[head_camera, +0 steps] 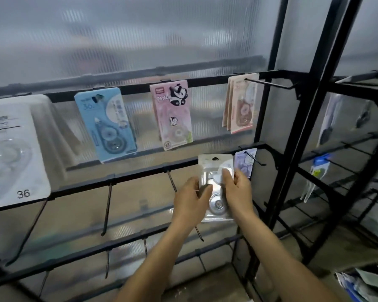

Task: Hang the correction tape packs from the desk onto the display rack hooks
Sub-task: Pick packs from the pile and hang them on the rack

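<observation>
Both hands hold a white and clear correction tape pack (215, 168) upright in front of the black display rack (140, 177). My left hand (192, 201) grips its left edge and my right hand (238, 190) pinches its right side. The pack's hang hole sits level with the second rail, just left of a purple pack (244, 161) hanging on a hook (254, 159). On the top rail hang a blue pack (106, 123), a pink panda pack (172, 114) and several beige packs (239, 105). A large white pack (13, 149) hangs at the far left.
Bare black hooks (107, 210) jut from the second and third rails to the left of my hands. A long bare hook (271, 83) sticks out at the top right. A second rack (347, 149) with hanging goods stands to the right. More packs (362, 284) lie at the bottom right.
</observation>
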Demonstrator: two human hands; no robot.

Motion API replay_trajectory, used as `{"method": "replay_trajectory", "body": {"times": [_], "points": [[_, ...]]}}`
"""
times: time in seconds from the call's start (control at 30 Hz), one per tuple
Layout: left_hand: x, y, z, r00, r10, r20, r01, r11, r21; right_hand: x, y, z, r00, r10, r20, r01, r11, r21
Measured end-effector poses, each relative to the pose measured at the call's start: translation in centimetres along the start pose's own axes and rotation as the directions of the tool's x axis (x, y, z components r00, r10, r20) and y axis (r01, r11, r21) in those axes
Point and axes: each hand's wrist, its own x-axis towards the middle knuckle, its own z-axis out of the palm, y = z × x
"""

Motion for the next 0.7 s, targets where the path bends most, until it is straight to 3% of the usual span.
{"method": "replay_trajectory", "body": {"times": [0.13,0.27,0.43,0.7], "points": [[0.4,0.0,1.3,0.998,-0.007,-0.058,0.019,0.979,0.202,1.8,3.1,-2.0,0.997,0.058,0.050,-0.056,0.998,-0.035],[0.6,0.2,2.4,0.998,0.064,-0.017,-0.051,0.899,0.434,3.2,5.2,-2.7,0.993,0.107,0.051,-0.101,0.989,-0.110],[1.1,-0.2,4.9,0.999,0.044,0.029,-0.052,0.900,0.433,3.3,6.3,-3.0,0.997,0.060,0.047,-0.054,0.991,-0.121],[2.2,-1.7,6.7,0.998,0.036,-0.047,-0.019,0.943,0.331,3.5,6.9,-3.9,0.996,-0.029,0.083,0.050,0.964,-0.260]]}}
